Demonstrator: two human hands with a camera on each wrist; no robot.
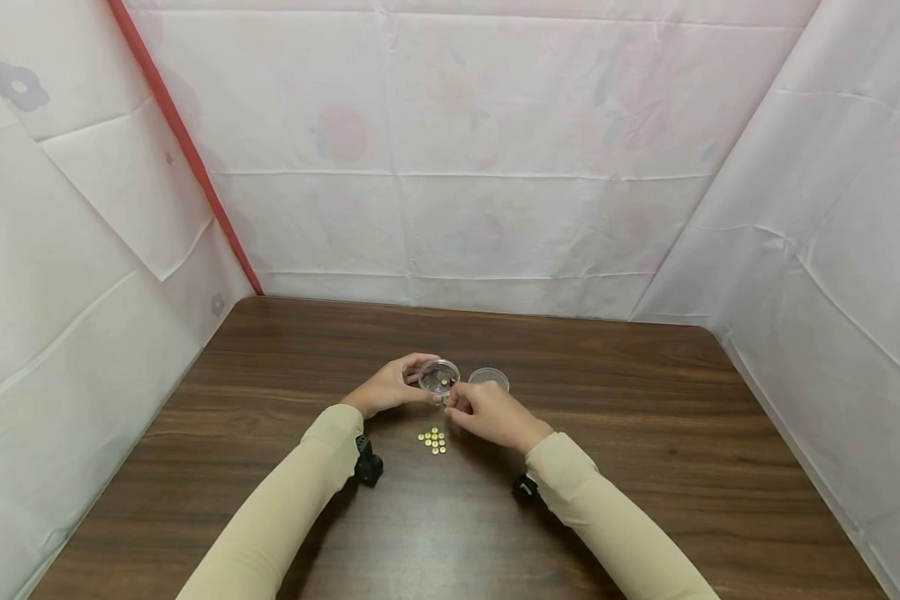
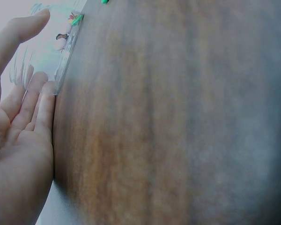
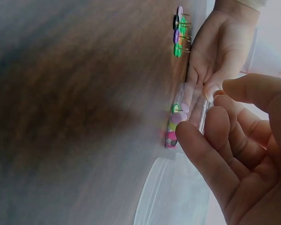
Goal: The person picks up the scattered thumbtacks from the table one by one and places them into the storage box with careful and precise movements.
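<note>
My left hand [image 1: 388, 388] holds a clear round plastic box [image 1: 430, 372] tilted, its fingers around one side and the thumb at the near rim. Several thumbtacks [image 3: 176, 117] with coloured flat heads lie inside the box. At its near right rim is my right hand [image 1: 495, 414], with bent fingers. The right wrist view shows its fingertips close to the rim and to the left thumb; whether a tack is between them is hidden. On the table, nearer than the box, stands a cluster of thumbtacks [image 1: 434, 437], points up.
A clear round lid [image 1: 490, 374] lies on the table just right of the box. The dark wood table [image 1: 645, 467] is bordered by pale patterned sheets [image 1: 495, 225] at the back and sides. Black wrist cameras [image 1: 368, 463] are strapped below both sleeves.
</note>
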